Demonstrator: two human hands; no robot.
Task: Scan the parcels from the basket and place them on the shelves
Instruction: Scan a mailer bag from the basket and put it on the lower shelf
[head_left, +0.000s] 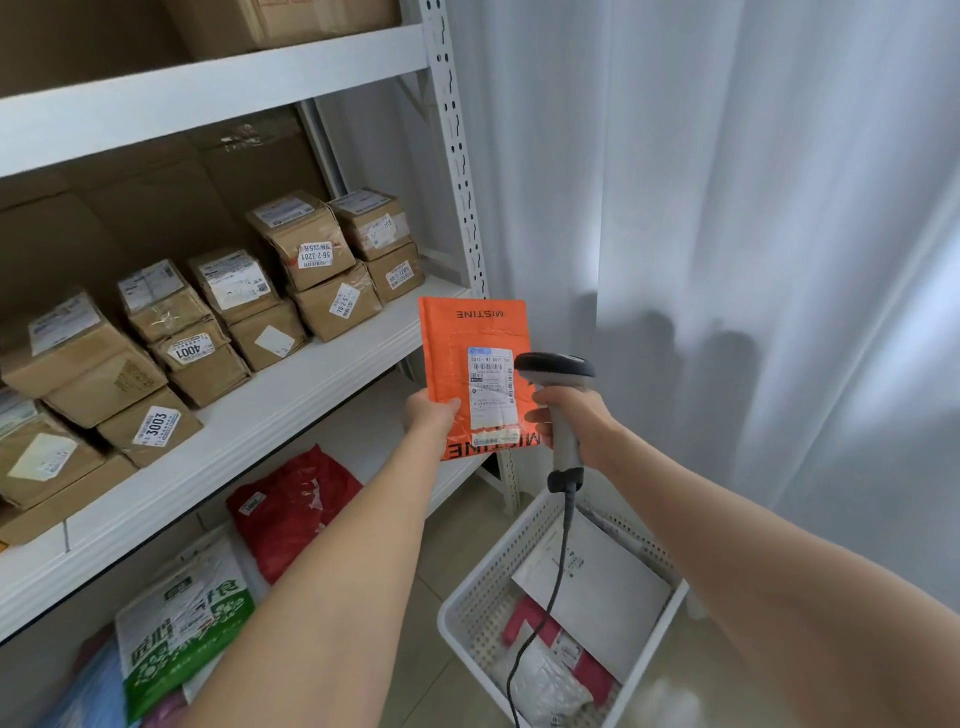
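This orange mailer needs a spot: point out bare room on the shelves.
Middle white metal shelf: a bare strip along the front edge, before the brown cardboard boxes, widest at the right end by the perforated white post. Lower shelf: bare right of the red plastic bag. Crowded: the left, stacked boxes above, a green-and-white bag below.

Cardboard boxes (311, 249) crowd the middle shelf (291, 395); beneath it lie a red bag (291, 512) and a green-and-white bag (182, 623); right of it a basket (470, 608) stands on the floor (426, 691).
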